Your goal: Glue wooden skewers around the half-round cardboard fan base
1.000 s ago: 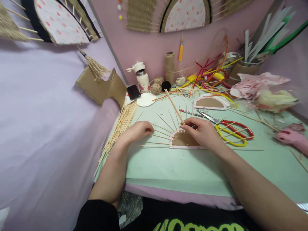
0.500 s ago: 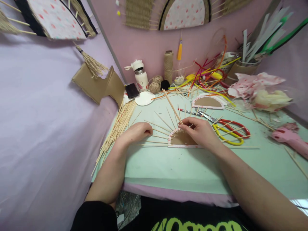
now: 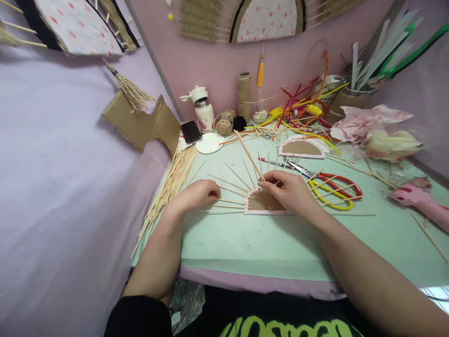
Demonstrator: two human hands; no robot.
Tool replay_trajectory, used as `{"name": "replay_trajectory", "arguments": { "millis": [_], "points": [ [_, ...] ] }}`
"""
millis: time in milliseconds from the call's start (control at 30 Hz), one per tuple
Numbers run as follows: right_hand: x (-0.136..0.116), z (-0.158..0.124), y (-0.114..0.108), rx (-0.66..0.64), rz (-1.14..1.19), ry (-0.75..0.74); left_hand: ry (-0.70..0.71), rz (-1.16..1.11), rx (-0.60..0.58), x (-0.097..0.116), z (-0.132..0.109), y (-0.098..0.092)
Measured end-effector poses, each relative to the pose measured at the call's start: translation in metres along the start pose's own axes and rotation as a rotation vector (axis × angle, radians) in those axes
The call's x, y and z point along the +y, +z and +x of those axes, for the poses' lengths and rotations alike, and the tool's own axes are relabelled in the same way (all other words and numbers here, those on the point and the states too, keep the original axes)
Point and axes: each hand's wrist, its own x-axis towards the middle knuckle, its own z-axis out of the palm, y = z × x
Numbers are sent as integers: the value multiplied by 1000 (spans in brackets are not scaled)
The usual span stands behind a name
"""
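A half-round cardboard piece with a pink-spotted white rim lies flat on the table, thin wooden sticks fanning outward from its curved edge. My right hand pinches a thicker wooden stick that leans up and to the left, its lower end by the curved rim. Part of the cardboard is covered by this hand. Left of the piece, my left hand is closed, fingertips on the outer end of one thin stick. Red-and-yellow-handled scissors lie under several sticks on the right.
A bundle of loose sticks lies along the left edge. Behind stand a white bottle, twine balls and a twine spool. A second half-round piece lies at the back; a pink glue gun is far right.
Both hands keep nearly the same places and grips. The whole view shifts very slightly; no object has visibly moved on the table.
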Motion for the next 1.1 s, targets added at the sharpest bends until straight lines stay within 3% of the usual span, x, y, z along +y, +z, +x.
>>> {"name": "replay_trajectory", "arguments": {
  "millis": [200, 433, 633, 1100],
  "points": [
    [-2, -1, 0, -8, 1, 8, 7, -25, 25, -1, -3, -5],
    [-3, -1, 0, -4, -4, -4, -21, -20, 314, -20, 0, -8],
    [-2, -1, -1, -9, -5, -4, 36, -5, 257, -31, 10, -1],
    [-1, -1, 0, 3, -13, -14, 37, -13, 167, -31, 14, 2]
  ]
}}
